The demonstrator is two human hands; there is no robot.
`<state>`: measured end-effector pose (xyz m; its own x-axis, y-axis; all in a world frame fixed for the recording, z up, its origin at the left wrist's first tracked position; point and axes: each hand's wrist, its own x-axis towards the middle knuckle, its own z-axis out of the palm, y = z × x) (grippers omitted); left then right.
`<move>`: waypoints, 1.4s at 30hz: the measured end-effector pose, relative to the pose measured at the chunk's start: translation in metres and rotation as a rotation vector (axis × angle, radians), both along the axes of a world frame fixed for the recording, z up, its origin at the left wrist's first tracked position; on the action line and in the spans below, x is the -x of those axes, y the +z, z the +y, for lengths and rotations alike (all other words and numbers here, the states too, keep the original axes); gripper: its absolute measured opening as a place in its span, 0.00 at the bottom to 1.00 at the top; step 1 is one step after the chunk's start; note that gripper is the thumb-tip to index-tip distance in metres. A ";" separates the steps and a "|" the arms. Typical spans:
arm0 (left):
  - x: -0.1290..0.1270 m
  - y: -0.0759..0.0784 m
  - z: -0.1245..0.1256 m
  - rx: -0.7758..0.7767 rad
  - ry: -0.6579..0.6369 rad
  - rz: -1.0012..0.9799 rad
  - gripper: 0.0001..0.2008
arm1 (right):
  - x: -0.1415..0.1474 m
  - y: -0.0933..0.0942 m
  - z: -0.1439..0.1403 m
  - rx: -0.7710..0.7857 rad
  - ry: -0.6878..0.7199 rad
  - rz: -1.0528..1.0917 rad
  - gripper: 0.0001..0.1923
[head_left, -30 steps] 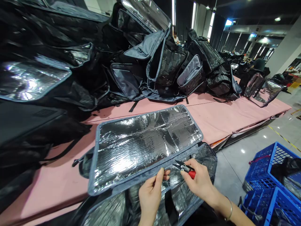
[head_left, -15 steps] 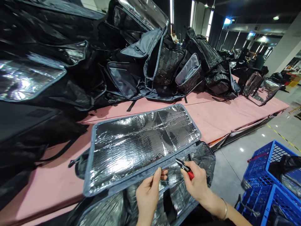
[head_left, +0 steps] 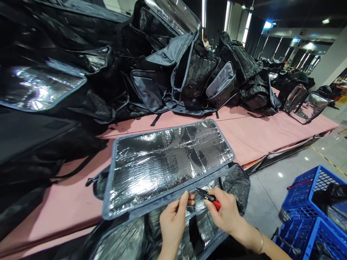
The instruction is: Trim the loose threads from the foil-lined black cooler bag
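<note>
An insulated bag lies in front of me, its silver-lined lid (head_left: 170, 159) folded open and edged with grey binding. Its foil-lined body (head_left: 235, 184) shows below the lid. Thumb and fingers of my left hand (head_left: 175, 220) pinch the grey fabric strip at the lid's near edge. Any thread between them is too small to make out. In my right hand (head_left: 226, 211) are thread snips (head_left: 207, 195) with dark blades and a red part. Their tips point left, close beside my left fingertips.
Black bags with grey and silver linings (head_left: 189, 68) are heaped along the back of the pink-covered table (head_left: 260, 133). A dark bag (head_left: 35, 144) lies at left. Blue crates (head_left: 300, 191) stand on the floor at right. A person (head_left: 206, 42) is far back.
The snips have moved left, so their tips are nearer my left fingers, and their blades look closer together. My left hand keeps its pinch. The whole view has shifted slightly.
</note>
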<state>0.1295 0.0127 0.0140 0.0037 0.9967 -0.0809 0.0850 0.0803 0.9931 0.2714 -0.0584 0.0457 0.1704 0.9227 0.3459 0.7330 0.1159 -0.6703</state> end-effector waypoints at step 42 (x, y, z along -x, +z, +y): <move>0.004 0.007 0.009 -0.063 -0.114 0.015 0.22 | -0.034 0.023 0.065 -0.024 0.115 -0.369 0.19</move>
<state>0.1252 0.0217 0.0207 0.1168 0.9930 -0.0191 0.1045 0.0068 0.9945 0.3056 0.0069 0.0683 -0.0741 0.9192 0.3866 0.9058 0.2242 -0.3595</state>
